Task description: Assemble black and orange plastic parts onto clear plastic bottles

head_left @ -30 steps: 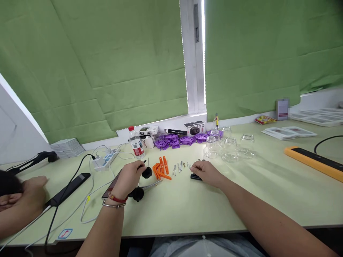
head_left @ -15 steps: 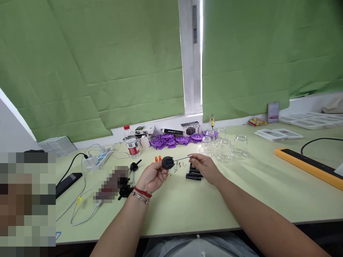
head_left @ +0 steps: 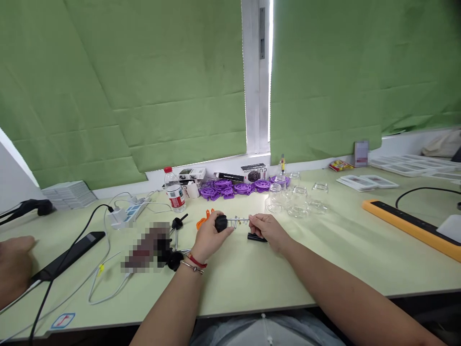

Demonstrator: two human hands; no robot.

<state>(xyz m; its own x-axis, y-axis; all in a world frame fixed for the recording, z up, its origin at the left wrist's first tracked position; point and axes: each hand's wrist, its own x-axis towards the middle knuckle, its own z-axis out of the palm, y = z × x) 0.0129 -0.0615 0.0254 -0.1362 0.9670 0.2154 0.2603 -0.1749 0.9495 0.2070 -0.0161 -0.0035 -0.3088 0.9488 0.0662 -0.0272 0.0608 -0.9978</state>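
Observation:
My left hand [head_left: 208,240] is closed around a dark, rounded, knob-like part [head_left: 221,223]. A thin metal rod [head_left: 238,219] runs from that part toward the right, nearly level. Its far end is pinched between the fingertips of my right hand [head_left: 268,229]. Black tubes [head_left: 255,237] lie under my right hand, partly covered by it. Behind my hands are small metal pins [head_left: 235,224] and orange plastic pieces [head_left: 201,223]. Left of my left wrist lie a black knob with a rod [head_left: 177,223] and another black part [head_left: 175,260].
Purple plastic rings [head_left: 243,189] and boxes [head_left: 255,173] line the back, beside a red-capped bottle [head_left: 175,192]. Glass jars [head_left: 298,201] stand at centre right. An orange bar [head_left: 406,228] lies right. Another person's hand [head_left: 14,269] is near a black phone [head_left: 72,254] and cables at left.
The black part has turned in my left hand, and the rod now lies more level. My right hand has shifted slightly left and down. At far left another person's hand shows.

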